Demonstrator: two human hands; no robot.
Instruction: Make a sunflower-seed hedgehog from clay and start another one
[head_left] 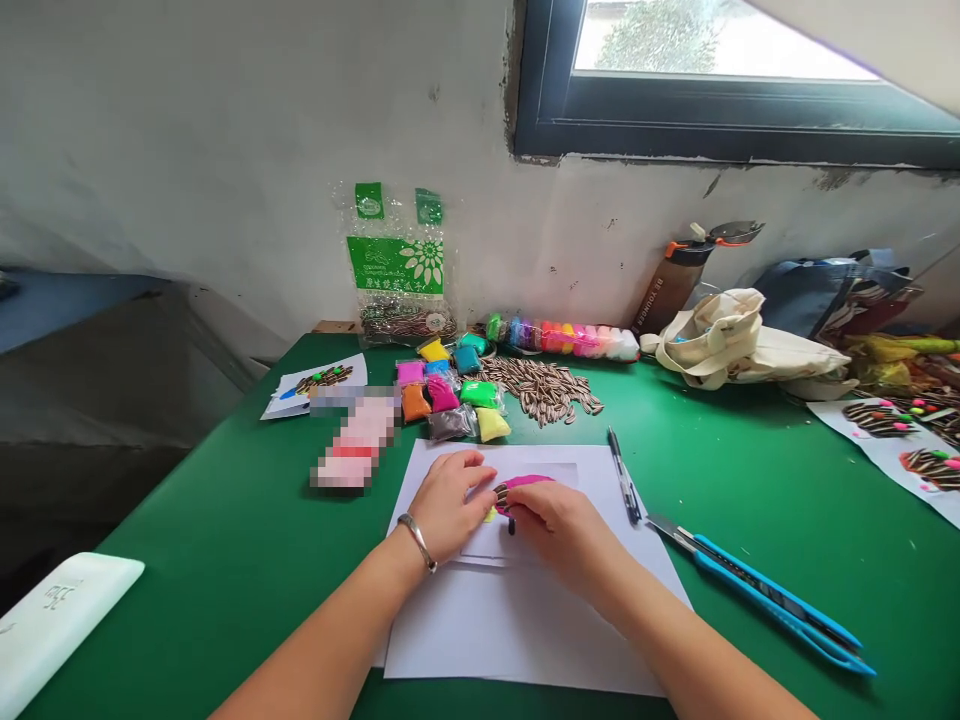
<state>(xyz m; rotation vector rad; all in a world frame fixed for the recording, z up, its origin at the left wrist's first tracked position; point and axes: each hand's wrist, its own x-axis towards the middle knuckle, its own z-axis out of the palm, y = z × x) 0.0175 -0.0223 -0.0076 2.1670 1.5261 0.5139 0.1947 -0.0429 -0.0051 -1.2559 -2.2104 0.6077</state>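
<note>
On a small white card [480, 545] lies a magenta clay shape [534, 480] with striped sunflower seeds [501, 496] at its left side. A bit of yellow clay [490, 515] and a small dark piece [511, 526] show below the seeds. My left hand [450, 505] rests on the card's left side, fingers stretched out, their tips beside the seeds. With thumb and fingers pinched, my right hand [559, 520] is at a sunflower seed on the magenta clay; its fingertips partly hide the seed and cover much of the shape.
Under the card are larger white sheets [517, 635]. A pen [624, 475] and a blue utility knife [780, 595], blade out, lie to the right. Behind are clay packets [442, 395], a seed pile [544, 385] and a seed bag [397, 270]. A white device [67, 620] sits front left.
</note>
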